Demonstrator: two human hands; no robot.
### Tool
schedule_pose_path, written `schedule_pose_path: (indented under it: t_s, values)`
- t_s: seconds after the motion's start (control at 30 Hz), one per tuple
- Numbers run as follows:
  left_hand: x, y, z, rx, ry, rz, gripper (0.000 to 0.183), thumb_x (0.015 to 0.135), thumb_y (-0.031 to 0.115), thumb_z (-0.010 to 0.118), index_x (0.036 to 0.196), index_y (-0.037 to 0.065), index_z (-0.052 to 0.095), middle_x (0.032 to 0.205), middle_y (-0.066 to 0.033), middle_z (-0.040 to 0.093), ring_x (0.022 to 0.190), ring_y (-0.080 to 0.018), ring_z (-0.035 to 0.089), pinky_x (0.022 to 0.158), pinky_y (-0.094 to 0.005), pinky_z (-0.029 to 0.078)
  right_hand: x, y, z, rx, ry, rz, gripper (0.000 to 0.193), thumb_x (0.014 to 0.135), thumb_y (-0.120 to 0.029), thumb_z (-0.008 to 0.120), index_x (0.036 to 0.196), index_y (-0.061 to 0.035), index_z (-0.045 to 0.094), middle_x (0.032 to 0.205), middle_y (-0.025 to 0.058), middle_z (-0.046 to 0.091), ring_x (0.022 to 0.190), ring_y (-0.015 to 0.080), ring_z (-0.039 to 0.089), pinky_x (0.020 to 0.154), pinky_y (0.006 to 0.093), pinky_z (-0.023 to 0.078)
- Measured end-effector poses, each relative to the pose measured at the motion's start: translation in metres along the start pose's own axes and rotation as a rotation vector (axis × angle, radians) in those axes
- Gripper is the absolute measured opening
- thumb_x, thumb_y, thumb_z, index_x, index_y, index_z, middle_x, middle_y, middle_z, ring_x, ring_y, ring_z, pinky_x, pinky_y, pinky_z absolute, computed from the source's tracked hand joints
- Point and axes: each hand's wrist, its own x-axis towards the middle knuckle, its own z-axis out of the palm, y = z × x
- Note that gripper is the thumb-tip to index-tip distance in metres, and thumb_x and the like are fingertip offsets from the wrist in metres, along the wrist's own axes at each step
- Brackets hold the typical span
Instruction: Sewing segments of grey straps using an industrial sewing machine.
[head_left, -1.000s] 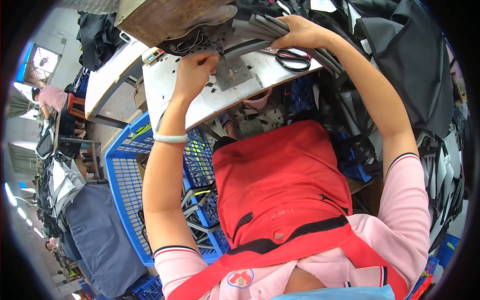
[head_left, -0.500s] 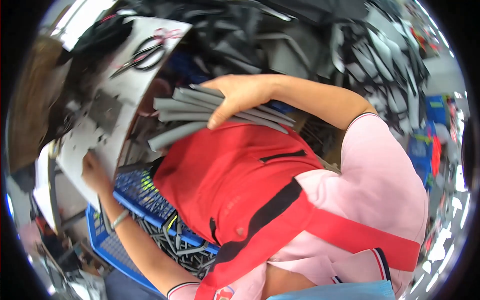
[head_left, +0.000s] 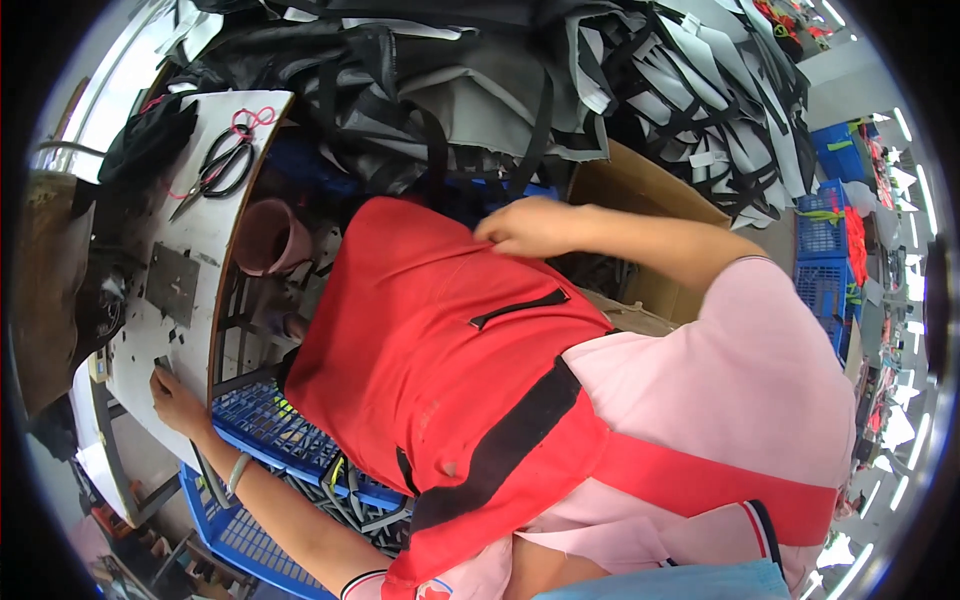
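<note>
My left hand [head_left: 180, 402] is over the near end of the white tabletop [head_left: 175, 230]. Its fingers are pinched at a small dark piece [head_left: 163, 366], too small to name. My right hand [head_left: 530, 228] is at the far edge of the red apron [head_left: 410, 310] on my lap, fingers curled on the cloth where folds run toward them. No grey strips show in that hand. Black-handled scissors [head_left: 222, 165] with a pink cord [head_left: 252, 120] lie farther up the tabletop, beyond a flat grey plate [head_left: 172, 284].
Below the tabletop are a pinkish bucket [head_left: 272, 238] and blue baskets [head_left: 235, 540] with grey strips [head_left: 340, 500]. An open cardboard box [head_left: 660, 195] stands beyond my right forearm. Heaped black and grey material [head_left: 470, 95] fills the far side; stacked blue crates [head_left: 822, 235] stand right.
The bundle of grey strips has left my right hand, which is now at the apron's edge. The left hand stays at the tabletop's near end. The view has shifted.
</note>
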Motion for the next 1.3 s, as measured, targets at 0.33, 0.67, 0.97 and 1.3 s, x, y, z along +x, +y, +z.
schedule_pose_path:
  t_s: [0.33,0.67,0.97,1.3]
  values:
    - [-0.013,0.032,-0.001,-0.059,0.003,-0.120,0.037,0.097,0.033,0.049,0.106,0.002,0.067,0.097,-0.0224,0.068,0.090,-0.0412,0.064,0.077,-0.0459,0.049,0.146,-0.072,0.115,-0.252,-0.049,-0.434,0.022,0.083,-0.021,0.056,0.098,-0.0121,0.069,0.093,0.0111,0.069,0.094,0.0307,0.064,0.081,0.0435,0.050]
    - [-0.008,0.044,-0.014,-0.201,0.056,-0.248,0.029,0.096,0.031,0.052,0.099,0.008,0.069,0.084,-0.0189,0.068,0.079,-0.0374,0.065,0.069,-0.0449,0.049,0.157,-0.081,0.106,-0.220,-0.037,-0.397,0.019,0.084,-0.023,0.057,0.096,-0.0130,0.068,0.095,0.0108,0.068,0.097,0.0297,0.063,0.083,0.0434,0.050]
    - [-0.017,0.045,-0.018,-0.220,0.091,-0.294,0.027,0.094,0.029,0.052,0.094,0.007,0.067,0.090,-0.0196,0.066,0.083,-0.0401,0.063,0.074,-0.0480,0.050,0.161,-0.092,0.110,-0.237,-0.043,-0.435,0.017,0.084,-0.022,0.059,0.093,-0.0120,0.069,0.092,0.0103,0.069,0.091,0.0305,0.064,0.078,0.0432,0.052]
    - [-0.018,0.052,-0.028,-0.288,0.125,-0.250,0.023,0.092,0.024,0.055,0.098,0.006,0.067,0.093,-0.0165,0.067,0.084,-0.0365,0.064,0.076,-0.0435,0.050,0.189,-0.106,0.119,-0.239,-0.227,-0.294,0.019,0.084,-0.026,0.061,0.095,-0.0130,0.069,0.090,0.0095,0.070,0.088,0.0298,0.066,0.077,0.0415,0.052]
